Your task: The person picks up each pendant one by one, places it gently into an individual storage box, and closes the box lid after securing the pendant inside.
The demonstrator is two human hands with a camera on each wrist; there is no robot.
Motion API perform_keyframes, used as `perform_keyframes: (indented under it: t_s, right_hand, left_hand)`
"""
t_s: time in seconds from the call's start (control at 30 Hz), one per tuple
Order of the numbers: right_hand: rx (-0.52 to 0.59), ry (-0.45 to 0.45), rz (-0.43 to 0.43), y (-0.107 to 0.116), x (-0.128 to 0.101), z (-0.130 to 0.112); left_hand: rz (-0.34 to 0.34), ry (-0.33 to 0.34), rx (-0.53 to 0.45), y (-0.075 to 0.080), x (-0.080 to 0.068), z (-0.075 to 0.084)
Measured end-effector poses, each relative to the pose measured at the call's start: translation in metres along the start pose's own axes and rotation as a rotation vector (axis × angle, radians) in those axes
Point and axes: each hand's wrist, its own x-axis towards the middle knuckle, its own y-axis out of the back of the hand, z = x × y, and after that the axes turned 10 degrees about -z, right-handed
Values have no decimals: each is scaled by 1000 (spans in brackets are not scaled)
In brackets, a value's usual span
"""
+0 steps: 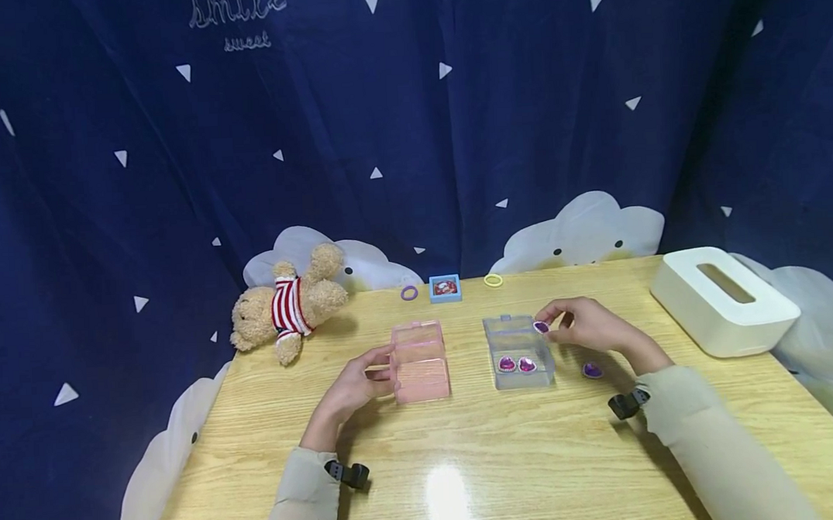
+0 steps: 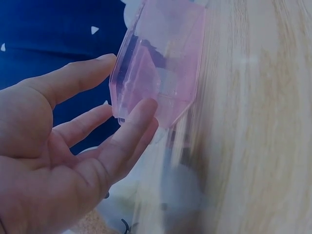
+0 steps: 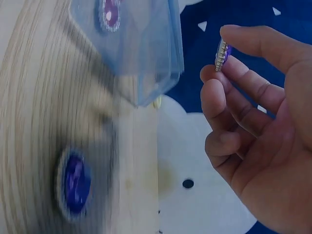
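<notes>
My right hand point(image 1: 587, 324) pinches a small purple gem point(image 1: 541, 327) between thumb and fingers, just above the right side of an open clear blue box point(image 1: 517, 352). The right wrist view shows the gem point(image 3: 223, 55) held edge-on beside that box point(image 3: 141, 53). Two pink-purple gems point(image 1: 516, 364) lie inside the box, and another purple gem point(image 1: 592, 370) lies on the table to its right. My left hand point(image 1: 355, 385) rests with relaxed fingers point(image 2: 131, 131) touching the left side of an open pink box point(image 1: 419, 361).
A wooden table point(image 1: 509, 458) carries a teddy bear point(image 1: 289, 304) at back left and a white tissue box point(image 1: 721, 299) at right. A purple ring point(image 1: 409, 293), small blue case point(image 1: 445, 288) and yellow ring point(image 1: 493, 281) lie along the back edge. A blue curtain hangs behind.
</notes>
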Motion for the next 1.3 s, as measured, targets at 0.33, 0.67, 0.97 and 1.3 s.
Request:
perform_keyframes:
  t_s: [0.33, 0.67, 0.97, 1.3]
  right_hand:
    - [19, 49, -25, -15, 17, -34]
    - [36, 99, -56, -40, 35, -63]
    - [-8, 129, -90, -58, 48, -92]
    - [-8, 179, -107, -70, 61, -117]
  left_hand:
    - [20, 23, -20, -1, 1, 0]
    - [10, 9, 0, 0, 3, -1]
    - [0, 9, -2, 2, 3, -3]
    - [-2, 6, 0, 1, 3, -2]
